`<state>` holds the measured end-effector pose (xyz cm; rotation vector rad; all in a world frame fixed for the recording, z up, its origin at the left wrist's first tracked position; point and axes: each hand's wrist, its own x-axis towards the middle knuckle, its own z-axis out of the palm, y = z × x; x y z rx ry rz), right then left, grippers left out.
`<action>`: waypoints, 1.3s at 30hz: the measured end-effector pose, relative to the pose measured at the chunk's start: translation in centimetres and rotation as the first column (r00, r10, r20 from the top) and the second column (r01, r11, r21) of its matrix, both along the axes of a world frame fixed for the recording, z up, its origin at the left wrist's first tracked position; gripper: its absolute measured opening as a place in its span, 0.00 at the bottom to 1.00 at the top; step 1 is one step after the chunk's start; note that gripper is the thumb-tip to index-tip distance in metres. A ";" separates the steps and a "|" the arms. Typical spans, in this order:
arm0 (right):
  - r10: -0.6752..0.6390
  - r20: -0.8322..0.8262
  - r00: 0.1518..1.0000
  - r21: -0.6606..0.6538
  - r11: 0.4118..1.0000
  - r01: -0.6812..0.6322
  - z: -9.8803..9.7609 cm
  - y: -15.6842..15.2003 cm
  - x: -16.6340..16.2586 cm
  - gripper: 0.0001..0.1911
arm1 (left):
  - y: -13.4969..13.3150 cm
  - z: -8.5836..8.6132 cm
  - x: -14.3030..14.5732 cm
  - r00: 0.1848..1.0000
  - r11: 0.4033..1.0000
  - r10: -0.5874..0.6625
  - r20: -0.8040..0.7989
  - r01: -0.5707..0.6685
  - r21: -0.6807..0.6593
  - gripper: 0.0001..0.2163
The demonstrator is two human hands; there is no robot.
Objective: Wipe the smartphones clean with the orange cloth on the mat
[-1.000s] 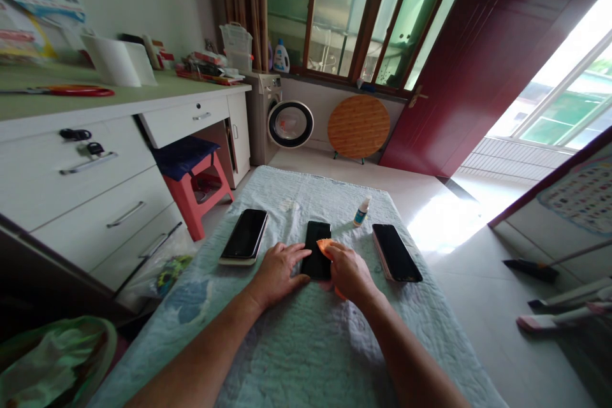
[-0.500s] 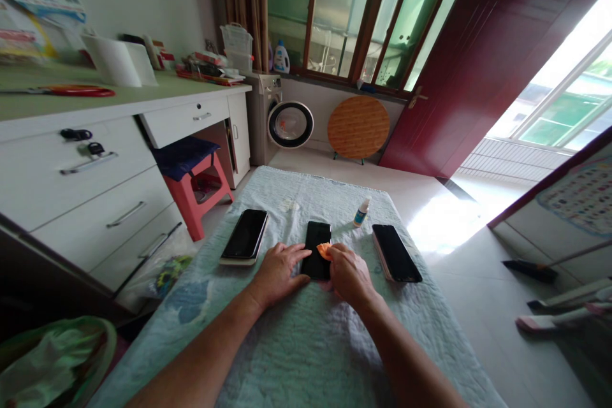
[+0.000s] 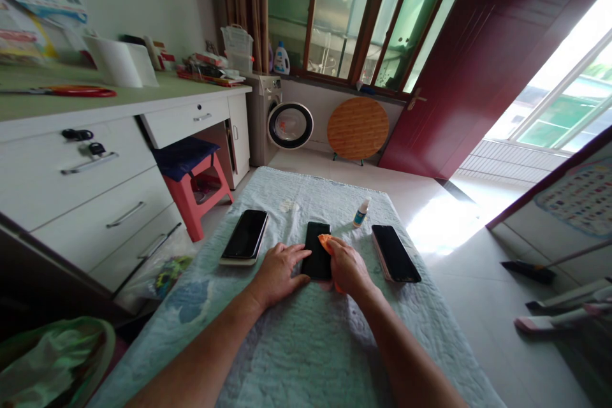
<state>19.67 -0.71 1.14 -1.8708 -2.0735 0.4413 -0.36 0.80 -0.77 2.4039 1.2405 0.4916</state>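
A black smartphone (image 3: 315, 261) lies flat on the cloth-covered table, between my hands. My left hand (image 3: 278, 272) rests at its left edge, fingers stretched out and fingertips touching the phone. Bunched in my right hand (image 3: 350, 266) is an orange cloth (image 3: 326, 241), pressed on the upper right part of the screen; a bit of it also hangs out below the palm. To the left sits a second phone (image 3: 246, 234) on a pale case or box. On the right lies a third dark phone (image 3: 396, 254). A small spray bottle (image 3: 361, 212) stands behind, right of the middle phone.
A pale blue quilted cloth (image 3: 287, 344) covers the table. On the left are a white desk (image 3: 191, 99) with drawers and a red stool (image 3: 203, 191). A washing machine (image 3: 262, 115) with its door open stands behind. A basket (image 3: 108, 344) is at lower left.
My right hand has shifted slightly up and right with the orange cloth, and more cloth shows below the palm. My left hand and the phones stay in place.
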 end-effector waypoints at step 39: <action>-0.068 0.150 0.986 -0.011 0.997 0.071 0.0 5.1 -0.3 0.18 | -0.2 0.7 0.0 1.000 1.000 -0.002 0.014 0.002 -0.023 0.25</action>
